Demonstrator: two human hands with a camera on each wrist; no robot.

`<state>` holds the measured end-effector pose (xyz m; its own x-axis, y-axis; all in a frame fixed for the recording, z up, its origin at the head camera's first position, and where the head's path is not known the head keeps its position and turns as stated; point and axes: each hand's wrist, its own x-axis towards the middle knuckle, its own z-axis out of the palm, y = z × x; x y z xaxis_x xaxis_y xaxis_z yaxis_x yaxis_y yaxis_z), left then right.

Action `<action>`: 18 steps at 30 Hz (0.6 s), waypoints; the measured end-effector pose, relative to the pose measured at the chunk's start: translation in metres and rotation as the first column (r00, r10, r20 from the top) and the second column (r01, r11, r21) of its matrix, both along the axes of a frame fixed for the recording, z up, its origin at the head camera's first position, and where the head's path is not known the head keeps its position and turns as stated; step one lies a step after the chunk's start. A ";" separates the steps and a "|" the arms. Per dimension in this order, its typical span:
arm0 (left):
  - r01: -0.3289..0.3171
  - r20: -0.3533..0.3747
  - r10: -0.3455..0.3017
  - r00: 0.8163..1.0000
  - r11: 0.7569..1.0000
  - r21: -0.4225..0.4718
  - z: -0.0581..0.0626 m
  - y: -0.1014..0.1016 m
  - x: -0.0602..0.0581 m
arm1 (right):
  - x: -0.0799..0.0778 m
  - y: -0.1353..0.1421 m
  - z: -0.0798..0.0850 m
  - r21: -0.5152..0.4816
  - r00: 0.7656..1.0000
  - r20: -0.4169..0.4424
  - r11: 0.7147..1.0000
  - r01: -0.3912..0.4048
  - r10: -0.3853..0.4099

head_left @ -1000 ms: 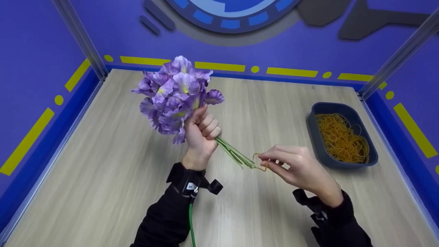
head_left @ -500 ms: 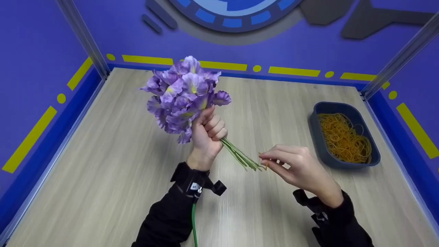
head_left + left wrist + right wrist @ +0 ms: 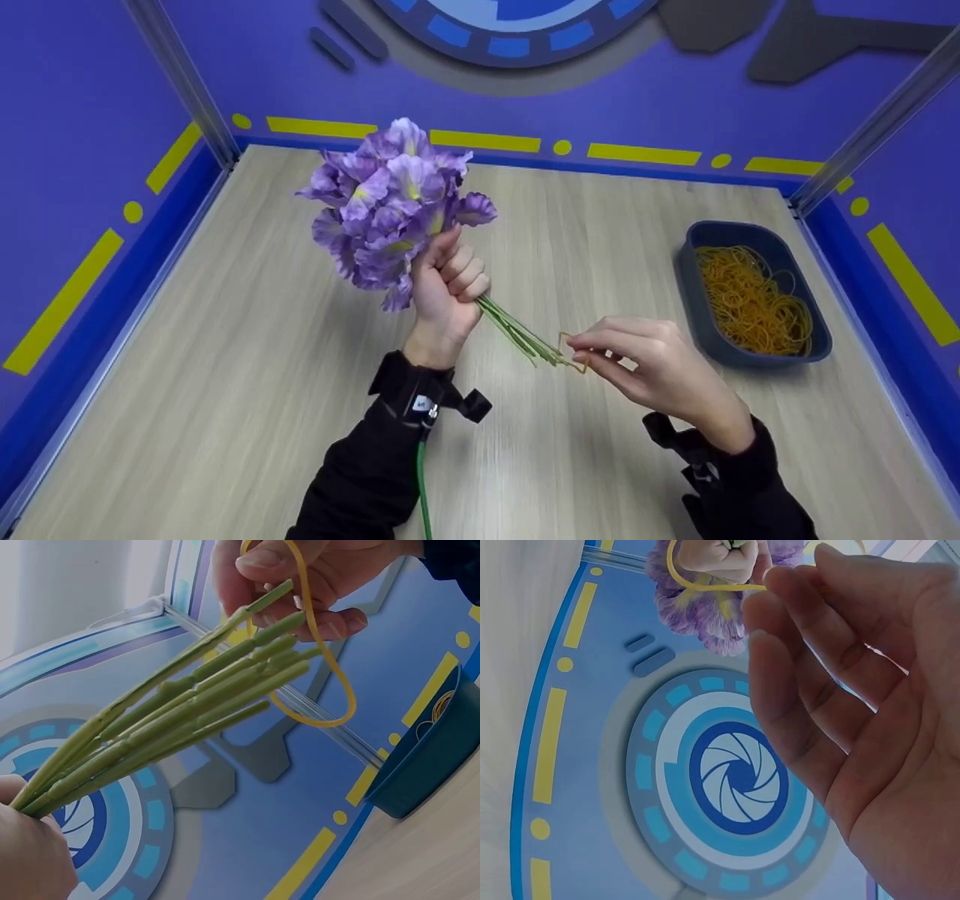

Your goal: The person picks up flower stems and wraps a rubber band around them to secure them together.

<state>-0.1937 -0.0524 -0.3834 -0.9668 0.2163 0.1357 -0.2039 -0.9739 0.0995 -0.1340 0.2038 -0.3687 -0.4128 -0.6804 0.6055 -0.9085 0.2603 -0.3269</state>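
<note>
My left hand (image 3: 448,289) grips a bunch of purple artificial irises (image 3: 397,202) by the stems, just below the blooms. The green stems (image 3: 187,701) stick out of the fist toward the lower right in the head view, their cut ends fanned slightly. At those ends my right hand (image 3: 660,367) pinches a yellow-orange rubber band (image 3: 346,694) between thumb and fingertips. In the left wrist view the band hangs as a loose loop around the tips of some stems. The right wrist view shows the band's loop in front of the left fist, with the right palm (image 3: 885,787) facing the camera.
On the right of the wooden table (image 3: 225,375) stands a dark blue-grey plastic box (image 3: 694,322) holding a heap of rubber bands (image 3: 754,307). Blue printed panels (image 3: 480,105) wall the table at the back and sides. A green cable (image 3: 422,480) runs along the left sleeve.
The left hand and bouquet shifted right, bringing the stem ends up to the rubber band, then back a little left. The right hand stayed nearly still, holding the band.
</note>
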 end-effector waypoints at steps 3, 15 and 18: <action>0.003 -0.001 -0.003 1.000 1.000 -0.015 -0.001 0.002 0.000 | 0.001 -0.003 0.000 -0.004 1.000 -0.003 1.000 -0.012 0.012; -0.015 0.018 0.016 1.000 0.995 -0.097 -0.001 0.007 0.002 | 0.003 -0.005 0.000 -0.012 1.000 -0.020 1.000 0.010 -0.011; -0.016 0.017 0.018 1.000 0.995 -0.098 -0.001 0.007 0.003 | 0.003 -0.006 0.000 -0.009 1.000 -0.020 1.000 0.018 -0.018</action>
